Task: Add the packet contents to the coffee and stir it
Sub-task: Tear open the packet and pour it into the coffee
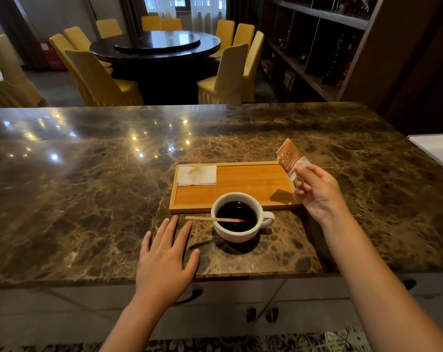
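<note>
A white cup [240,231] of black coffee stands on the marble counter, its handle pointing right. A thin wooden stir stick [210,219] rests across its left rim with one end in the coffee. My right hand [319,193] pinches a brown and white packet [291,157] by its lower end, holding it upright above the right end of the wooden tray [240,184]. My left hand [164,260] lies flat on the counter, fingers spread, just left of the cup and holding nothing.
A folded white napkin [197,175] with a faint stain lies at the tray's left end. The marble counter [88,186] stretches wide to the left. A white surface [436,148] sits at the right edge. Beyond are a round table and yellow chairs.
</note>
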The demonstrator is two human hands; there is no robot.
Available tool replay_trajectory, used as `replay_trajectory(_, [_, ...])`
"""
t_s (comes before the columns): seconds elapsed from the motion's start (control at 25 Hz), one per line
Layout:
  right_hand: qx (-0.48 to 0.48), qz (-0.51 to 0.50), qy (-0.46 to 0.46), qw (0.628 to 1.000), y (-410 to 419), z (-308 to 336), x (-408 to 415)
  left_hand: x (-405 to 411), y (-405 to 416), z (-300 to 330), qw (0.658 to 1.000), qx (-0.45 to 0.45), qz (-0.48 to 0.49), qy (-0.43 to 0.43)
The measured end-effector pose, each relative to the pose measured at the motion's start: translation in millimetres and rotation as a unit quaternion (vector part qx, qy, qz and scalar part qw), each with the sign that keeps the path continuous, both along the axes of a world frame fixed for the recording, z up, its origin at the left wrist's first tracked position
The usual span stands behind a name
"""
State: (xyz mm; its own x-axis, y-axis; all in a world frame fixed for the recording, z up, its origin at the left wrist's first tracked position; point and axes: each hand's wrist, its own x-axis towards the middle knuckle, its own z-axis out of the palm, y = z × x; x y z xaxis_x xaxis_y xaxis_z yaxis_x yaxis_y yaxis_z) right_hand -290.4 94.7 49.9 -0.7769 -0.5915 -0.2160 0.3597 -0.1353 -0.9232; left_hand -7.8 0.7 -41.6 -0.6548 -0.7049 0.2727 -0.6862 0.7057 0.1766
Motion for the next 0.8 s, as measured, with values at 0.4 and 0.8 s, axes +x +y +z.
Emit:
replay_trajectory(0.4, [0.043, 0.116, 0.192, 0.974, 4, 23, 25, 0, -1, -1, 1.0, 0.004, -0.001, 0.006])
replay_trajectory(0.8, [0.079, 0.126, 0.435, 0.888, 9, 40, 39, 0, -2, -3, 1.0, 0.005, -0.001, 0.003])
